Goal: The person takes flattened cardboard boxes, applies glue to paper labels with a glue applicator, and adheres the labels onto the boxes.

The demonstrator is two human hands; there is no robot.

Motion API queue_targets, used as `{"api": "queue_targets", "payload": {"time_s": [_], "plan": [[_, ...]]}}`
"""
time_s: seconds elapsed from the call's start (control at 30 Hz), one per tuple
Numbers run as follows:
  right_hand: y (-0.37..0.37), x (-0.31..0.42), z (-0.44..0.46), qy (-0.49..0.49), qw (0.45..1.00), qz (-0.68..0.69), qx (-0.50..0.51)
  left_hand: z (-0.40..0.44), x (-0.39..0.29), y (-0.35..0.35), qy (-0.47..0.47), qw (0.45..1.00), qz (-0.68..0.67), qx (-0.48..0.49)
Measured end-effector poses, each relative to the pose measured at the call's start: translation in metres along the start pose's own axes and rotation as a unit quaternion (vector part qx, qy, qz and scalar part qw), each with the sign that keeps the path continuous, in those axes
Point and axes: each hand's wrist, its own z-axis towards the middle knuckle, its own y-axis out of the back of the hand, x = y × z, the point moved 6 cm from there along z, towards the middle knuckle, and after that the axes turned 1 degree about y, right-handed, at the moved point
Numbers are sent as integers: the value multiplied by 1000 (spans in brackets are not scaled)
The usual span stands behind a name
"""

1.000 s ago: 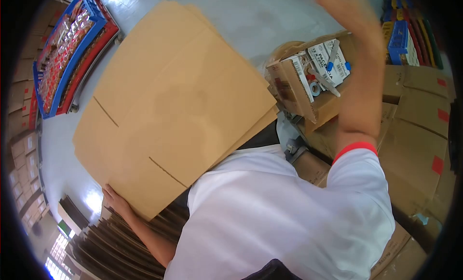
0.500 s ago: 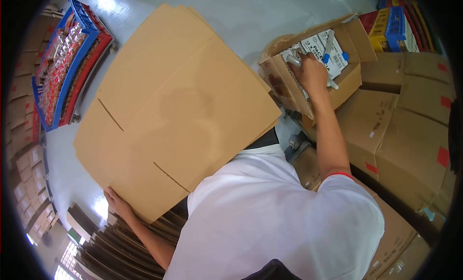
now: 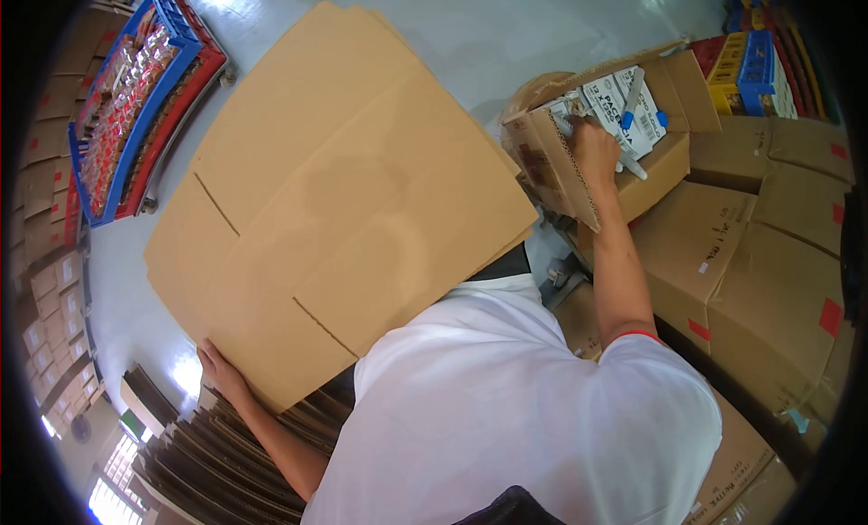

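Head view: our right hand [image 3: 594,150] was up past the open carton [image 3: 665,177] a second ago; now it's down inside, fingers curled beside the printed white label [image 3: 601,98] (fingertips hidden, so we can't tell if it holds anything). Flat cardboard sheets [image 3: 380,163] lie before our torso, left hand [image 3: 224,373] touching their edge, firmness of grip unclear. We judge the active work has shifted into the carton.

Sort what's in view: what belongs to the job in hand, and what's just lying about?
In hand:
- flat cardboard sheets, left hand at their edge
- open carton, right hand reaching inside

Apparently just lying about:
- blue crate of packets
- cartons with red labels
- crates at upper right
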Motion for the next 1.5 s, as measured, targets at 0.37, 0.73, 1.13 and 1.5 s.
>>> {"api": "queue_targets", "payload": {"time_s": [0.37,0.73,1.13,1.5], "plan": [[39,-35,17,-88,943,316,61,-34,-153,-20,-232,916,267,-189],[189,25,14,-23,855,518,20,-112,-377,-243,-274,805,-274,449],[164,20,15,-45,901,431,39,-113,-373,-348,13,747,-428,508],[65,-47,22,-65,991,92,69,-95,-359,-331,15,741,-446,502]]}}
